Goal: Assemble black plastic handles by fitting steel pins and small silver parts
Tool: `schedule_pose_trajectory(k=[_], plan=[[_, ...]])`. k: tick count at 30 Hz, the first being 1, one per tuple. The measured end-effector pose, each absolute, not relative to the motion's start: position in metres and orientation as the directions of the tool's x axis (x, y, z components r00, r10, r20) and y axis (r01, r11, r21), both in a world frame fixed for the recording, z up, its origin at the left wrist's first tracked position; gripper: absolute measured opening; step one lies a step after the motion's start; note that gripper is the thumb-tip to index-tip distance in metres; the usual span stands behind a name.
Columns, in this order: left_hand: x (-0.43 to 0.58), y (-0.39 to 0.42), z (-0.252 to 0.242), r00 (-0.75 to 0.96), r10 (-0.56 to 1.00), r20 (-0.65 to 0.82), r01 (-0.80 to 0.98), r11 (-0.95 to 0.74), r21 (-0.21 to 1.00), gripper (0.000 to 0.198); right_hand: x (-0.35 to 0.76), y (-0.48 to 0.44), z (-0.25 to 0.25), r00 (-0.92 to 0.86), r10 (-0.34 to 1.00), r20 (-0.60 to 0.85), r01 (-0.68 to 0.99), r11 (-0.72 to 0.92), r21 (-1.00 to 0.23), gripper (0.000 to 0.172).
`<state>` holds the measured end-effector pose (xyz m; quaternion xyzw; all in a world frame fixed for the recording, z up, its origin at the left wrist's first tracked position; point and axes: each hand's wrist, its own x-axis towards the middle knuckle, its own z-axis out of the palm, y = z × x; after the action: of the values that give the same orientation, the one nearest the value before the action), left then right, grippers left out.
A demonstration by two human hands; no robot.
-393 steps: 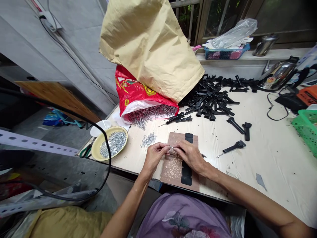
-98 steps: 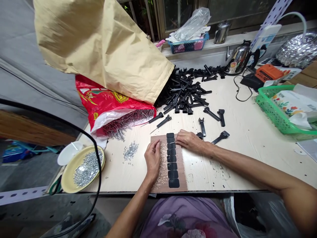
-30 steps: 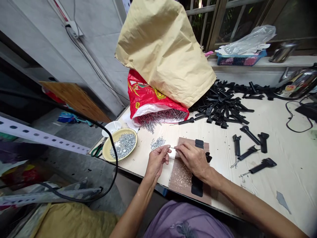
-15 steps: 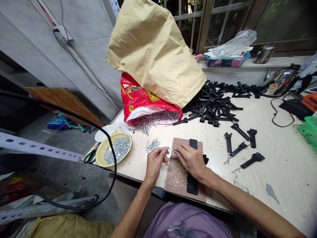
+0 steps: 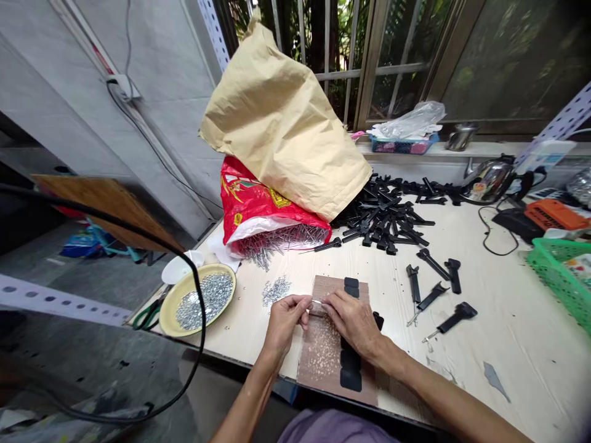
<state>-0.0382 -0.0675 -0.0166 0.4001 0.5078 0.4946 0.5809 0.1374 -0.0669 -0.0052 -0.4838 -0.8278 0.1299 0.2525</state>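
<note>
My left hand (image 5: 284,325) pinches one end of a thin metal rod (image 5: 316,301) between thumb and fingertips. At the rod's other end, the fingers of my right hand (image 5: 354,321) are closed on it, and their tips are partly hidden. Both hands are just above a brown board (image 5: 318,381) with pale crumbs scattered over it. Black flat pads (image 5: 351,378) lie on the board, partly covered by my right hand and wrist. A black piece (image 5: 378,320) shows just past my right knuckles. Small shiny metal parts (image 5: 276,289) lie in a little heap beyond my left hand.
A yellow bowl (image 5: 166,317) of metal parts and green-handled scissors (image 5: 146,315) are at left. Behind, a red bag (image 5: 240,184) spills metal rods under a tan sack (image 5: 286,123). Black plastic pieces (image 5: 383,215) are piled beside it; several more lie at right. A black cable (image 5: 202,307) hangs at left.
The camera view has tilted up and shifted, so the table appears lower and further left. Both hands keep their pinch on the rod with little visible change.
</note>
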Motion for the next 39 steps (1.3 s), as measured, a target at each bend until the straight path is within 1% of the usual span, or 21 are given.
schedule_pose_trajectory(k=[2, 4, 6, 8, 10, 14, 17, 21, 26, 30, 32, 35, 39], plan=[[-0.036, -0.066, -0.018, 0.004, 0.984, -0.18, -0.162, 0.178, 0.971, 0.026, 0.139, -0.067, -0.004, -0.39, 0.879, 0.276, 0.7, 0.477, -0.531, 0.024], [-0.035, -0.065, -0.019, 0.023, 0.982, -0.186, -0.158, 0.187, 0.97, 0.028, 0.141, -0.067, -0.005, -0.385, 0.881, 0.275, 0.668, 0.472, -0.576, 0.019], [-0.034, -0.064, -0.019, 0.039, 0.979, -0.202, -0.151, 0.205, 0.967, 0.029, 0.143, -0.067, -0.006, -0.386, 0.876, 0.288, 0.673, 0.481, -0.562, 0.018], [-0.032, -0.064, -0.018, 0.047, 0.977, -0.209, -0.14, 0.214, 0.967, 0.029, 0.145, -0.067, -0.007, -0.388, 0.875, 0.291, 0.705, 0.484, -0.518, 0.02], [-0.031, -0.064, -0.017, 0.049, 0.978, -0.205, -0.124, 0.209, 0.97, 0.029, 0.146, -0.066, -0.007, -0.385, 0.881, 0.275, 0.726, 0.473, -0.499, 0.022], [-0.03, -0.064, -0.015, 0.043, 0.979, -0.2, -0.111, 0.203, 0.973, 0.031, 0.147, -0.066, -0.008, -0.393, 0.882, 0.259, 0.71, 0.47, -0.525, 0.021], [-0.028, -0.065, -0.016, 0.034, 0.974, -0.224, -0.133, 0.227, 0.965, 0.034, 0.147, -0.069, -0.012, -0.409, 0.866, 0.286, 0.693, 0.499, -0.52, 0.021], [-0.024, -0.066, -0.018, 0.044, 0.962, -0.271, -0.174, 0.274, 0.946, 0.037, 0.152, -0.074, -0.022, -0.382, 0.867, 0.321, 0.675, 0.498, -0.544, 0.022], [-0.022, -0.069, -0.018, 0.058, 0.959, -0.276, -0.193, 0.282, 0.94, 0.038, 0.158, -0.075, -0.032, -0.403, 0.842, 0.359, 0.661, 0.539, -0.522, 0.026], [-0.021, -0.07, -0.017, 0.06, 0.957, -0.283, -0.202, 0.289, 0.936, 0.039, 0.158, -0.072, -0.034, -0.393, 0.864, 0.315, 0.627, 0.502, -0.596, 0.026], [-0.02, -0.07, -0.016, 0.054, 0.956, -0.288, -0.201, 0.293, 0.935, 0.038, 0.158, -0.071, -0.032, -0.396, 0.867, 0.303, 0.618, 0.496, -0.61, 0.025], [-0.019, -0.069, -0.016, 0.05, 0.956, -0.288, -0.206, 0.292, 0.934, 0.037, 0.157, -0.073, -0.026, -0.391, 0.87, 0.301, 0.654, 0.493, -0.574, 0.026], [-0.019, -0.067, -0.017, 0.054, 0.967, -0.249, -0.239, 0.255, 0.937, 0.035, 0.154, -0.076, -0.017, -0.383, 0.874, 0.301, 0.709, 0.486, -0.511, 0.027]])
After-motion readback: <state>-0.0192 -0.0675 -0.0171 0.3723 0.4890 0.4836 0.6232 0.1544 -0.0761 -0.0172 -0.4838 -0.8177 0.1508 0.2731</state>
